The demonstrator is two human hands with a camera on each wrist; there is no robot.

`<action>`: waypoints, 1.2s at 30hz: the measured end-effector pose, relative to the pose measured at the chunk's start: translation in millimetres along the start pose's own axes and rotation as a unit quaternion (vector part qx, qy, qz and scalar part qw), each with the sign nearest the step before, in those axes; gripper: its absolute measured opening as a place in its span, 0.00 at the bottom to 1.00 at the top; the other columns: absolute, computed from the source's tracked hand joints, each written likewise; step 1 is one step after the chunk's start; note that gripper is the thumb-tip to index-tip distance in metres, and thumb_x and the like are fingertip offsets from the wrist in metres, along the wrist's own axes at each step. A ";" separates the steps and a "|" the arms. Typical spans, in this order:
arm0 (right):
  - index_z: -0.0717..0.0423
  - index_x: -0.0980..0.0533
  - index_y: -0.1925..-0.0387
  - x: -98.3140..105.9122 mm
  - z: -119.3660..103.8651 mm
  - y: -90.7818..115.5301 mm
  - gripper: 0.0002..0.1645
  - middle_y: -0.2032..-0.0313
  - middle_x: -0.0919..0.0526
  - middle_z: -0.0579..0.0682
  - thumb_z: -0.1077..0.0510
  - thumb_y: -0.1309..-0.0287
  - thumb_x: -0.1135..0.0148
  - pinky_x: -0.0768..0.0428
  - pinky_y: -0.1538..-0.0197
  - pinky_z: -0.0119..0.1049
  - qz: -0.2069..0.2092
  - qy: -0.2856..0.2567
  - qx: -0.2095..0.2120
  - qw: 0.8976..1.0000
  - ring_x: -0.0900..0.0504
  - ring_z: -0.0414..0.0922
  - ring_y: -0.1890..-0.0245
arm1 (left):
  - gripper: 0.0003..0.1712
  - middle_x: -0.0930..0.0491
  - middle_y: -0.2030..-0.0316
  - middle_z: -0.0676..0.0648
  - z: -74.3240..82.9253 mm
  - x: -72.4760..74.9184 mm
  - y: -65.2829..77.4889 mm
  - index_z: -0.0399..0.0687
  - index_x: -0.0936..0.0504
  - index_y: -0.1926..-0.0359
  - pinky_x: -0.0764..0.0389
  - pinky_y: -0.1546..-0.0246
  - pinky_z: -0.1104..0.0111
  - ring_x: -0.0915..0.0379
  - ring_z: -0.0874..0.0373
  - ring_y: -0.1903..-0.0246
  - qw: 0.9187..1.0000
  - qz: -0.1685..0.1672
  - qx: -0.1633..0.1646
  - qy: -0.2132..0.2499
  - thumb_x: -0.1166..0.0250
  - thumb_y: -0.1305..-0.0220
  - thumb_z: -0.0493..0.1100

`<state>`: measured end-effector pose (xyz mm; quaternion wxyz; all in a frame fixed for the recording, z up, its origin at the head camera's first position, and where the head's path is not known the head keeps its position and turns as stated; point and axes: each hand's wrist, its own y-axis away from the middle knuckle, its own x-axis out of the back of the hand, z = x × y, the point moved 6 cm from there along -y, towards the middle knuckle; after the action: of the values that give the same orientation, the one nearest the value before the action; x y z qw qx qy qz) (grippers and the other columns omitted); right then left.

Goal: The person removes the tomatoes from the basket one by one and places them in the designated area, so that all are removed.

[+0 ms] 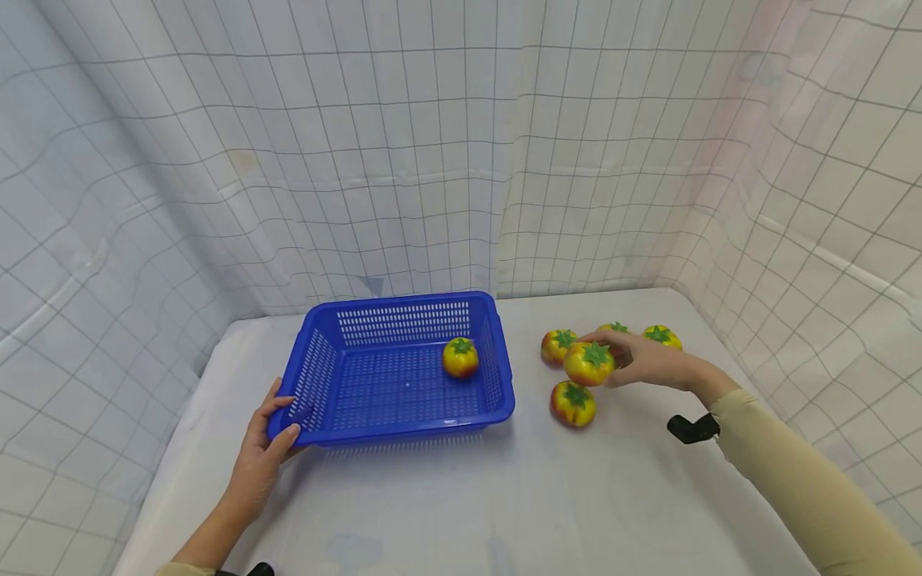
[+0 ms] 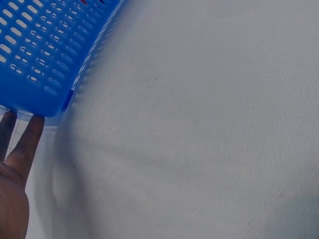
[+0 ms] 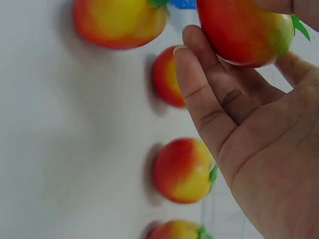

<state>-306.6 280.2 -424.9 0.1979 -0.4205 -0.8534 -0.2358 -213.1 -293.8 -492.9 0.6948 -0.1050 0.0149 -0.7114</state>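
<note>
My right hand (image 1: 651, 362) holds a red-and-yellow tomato (image 1: 587, 368) with a green leafy top, thumb and fingers around it, over the right side of the table. In the right wrist view this tomato (image 3: 234, 37) sits between the thumb and the bent fingers. My left hand (image 1: 258, 456) grips the near left corner of a blue slotted basket (image 1: 389, 436), its thumb on the rim. Two of its fingertips touch the basket's edge in the left wrist view. Inside the basket, towards its right end, lies one tomato (image 1: 460, 362).
On the white-covered table (image 1: 446, 512), another tomato (image 1: 574, 406) lies nearest me, just below the held one. More stand behind: one tomato (image 1: 557, 349) to the left, one partly hidden by my right hand, and one tomato (image 1: 661, 336) farther right. Gridded white curtains (image 1: 403, 160) enclose the table.
</note>
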 end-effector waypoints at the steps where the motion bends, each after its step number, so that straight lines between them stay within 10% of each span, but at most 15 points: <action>1: 0.36 0.34 0.28 0.7 5.7 3.9 0.42 0.31 0.33 0.53 0.51 0.42 0.28 0.27 0.39 0.50 0.004 -0.001 -0.005 1.000 0.30 0.56 0.37 | 0.26 0.68 0.18 0.54 0.1 0.0 0.0 0.43 0.44 0.27 0.22 0.49 0.78 0.51 0.43 0.27 1.000 0.000 0.000 0.000 0.50 0.20 0.37; 21: 0.43 0.35 0.27 0.9 89.6 44.2 0.43 0.29 0.35 0.57 0.50 0.42 0.29 0.34 0.36 0.62 0.036 0.007 -0.079 0.996 0.35 0.59 0.34 | 0.26 0.68 0.18 0.56 -0.1 -0.8 0.3 0.45 0.44 0.26 0.22 0.49 0.79 0.60 0.32 0.25 1.000 -0.003 0.005 -0.002 0.50 0.19 0.38; 36: 0.46 0.36 0.26 -4.7 102.5 46.3 0.43 0.31 0.33 0.57 0.51 0.40 0.29 0.20 0.49 0.44 0.031 -0.020 -0.082 0.996 0.26 0.54 0.46 | 0.27 0.67 0.18 0.57 0.5 -0.6 0.1 0.45 0.45 0.26 0.23 0.49 0.79 0.59 0.35 0.25 1.000 0.000 0.007 0.001 0.50 0.19 0.38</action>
<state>-280.6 360.3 -499.5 0.1535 -0.4660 -0.8217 -0.2901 -212.9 -293.1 -492.5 0.6954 -0.0996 0.0101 -0.7116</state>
